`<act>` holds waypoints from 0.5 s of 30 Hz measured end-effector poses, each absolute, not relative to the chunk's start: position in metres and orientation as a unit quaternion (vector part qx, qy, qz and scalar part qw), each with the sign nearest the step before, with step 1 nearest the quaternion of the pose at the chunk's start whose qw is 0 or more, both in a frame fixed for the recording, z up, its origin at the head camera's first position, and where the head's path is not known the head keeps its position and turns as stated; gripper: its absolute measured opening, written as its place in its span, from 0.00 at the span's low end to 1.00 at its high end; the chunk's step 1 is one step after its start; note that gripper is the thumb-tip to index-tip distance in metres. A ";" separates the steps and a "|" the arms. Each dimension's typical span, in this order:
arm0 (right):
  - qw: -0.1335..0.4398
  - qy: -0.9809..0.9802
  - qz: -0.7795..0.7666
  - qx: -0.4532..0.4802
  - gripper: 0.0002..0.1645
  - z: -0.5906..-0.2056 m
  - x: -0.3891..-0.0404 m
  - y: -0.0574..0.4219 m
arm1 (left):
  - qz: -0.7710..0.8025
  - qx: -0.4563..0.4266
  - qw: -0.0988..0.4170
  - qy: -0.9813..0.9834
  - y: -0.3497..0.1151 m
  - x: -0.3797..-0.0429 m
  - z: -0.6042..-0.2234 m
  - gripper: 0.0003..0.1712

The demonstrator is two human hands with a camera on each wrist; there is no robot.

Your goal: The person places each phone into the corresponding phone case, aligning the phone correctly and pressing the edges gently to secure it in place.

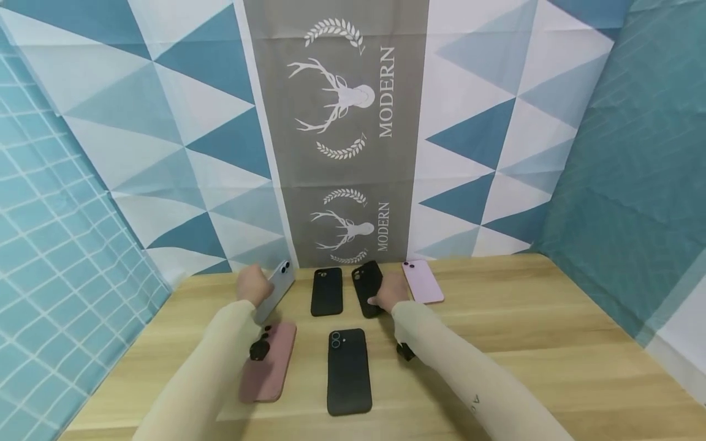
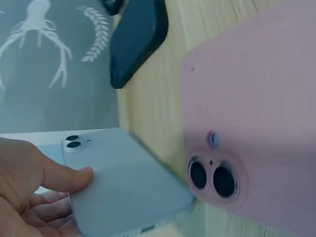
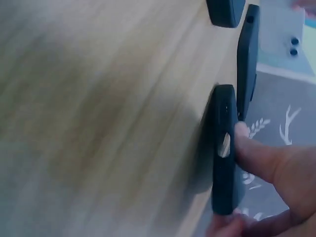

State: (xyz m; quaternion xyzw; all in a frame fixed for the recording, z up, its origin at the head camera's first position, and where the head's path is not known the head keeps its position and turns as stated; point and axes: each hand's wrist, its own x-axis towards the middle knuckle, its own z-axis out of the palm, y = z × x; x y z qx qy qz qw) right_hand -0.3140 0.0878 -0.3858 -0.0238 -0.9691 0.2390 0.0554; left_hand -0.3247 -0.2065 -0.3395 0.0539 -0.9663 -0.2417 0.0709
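My left hand (image 1: 254,285) grips a pale blue-silver phone (image 2: 123,180) at the back left, thumb on its back and fingers beneath. That phone is tilted, its twin lenses at the upper end. At the back, right of centre, my right hand (image 1: 393,290) pinches a black phone case (image 3: 224,187) by its edges, thumb on one side. The case looks tilted in the right wrist view, with a light slot in its side. Between the hands lies another black phone case (image 1: 327,293). A pink phone (image 1: 421,282) lies just right of my right hand.
Nearer on the wooden table (image 1: 496,343) lie a dusky pink phone (image 1: 274,367), partly under my left wrist, and a larger black phone (image 1: 349,373). A patterned cloth (image 1: 342,171) hangs behind the table's back edge. Blue tiled cloth (image 1: 49,245) borders the left side.
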 end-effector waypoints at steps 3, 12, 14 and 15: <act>0.040 -0.960 0.278 -0.025 0.27 -0.396 -0.309 0.097 | -0.259 0.044 0.078 -0.962 -0.214 -0.307 -0.343 0.16; 0.015 -0.952 0.306 -0.024 0.20 -0.372 -0.308 0.123 | -0.281 0.031 0.111 -0.953 -0.211 -0.297 -0.334 0.18; 0.024 -0.944 0.328 -0.015 0.17 -0.367 -0.309 0.128 | -0.281 0.033 0.116 -0.952 -0.206 -0.299 -0.327 0.15; 0.028 -0.937 0.347 -0.013 0.16 -0.365 -0.310 0.131 | -0.285 0.033 0.118 -0.951 -0.204 -0.300 -0.323 0.12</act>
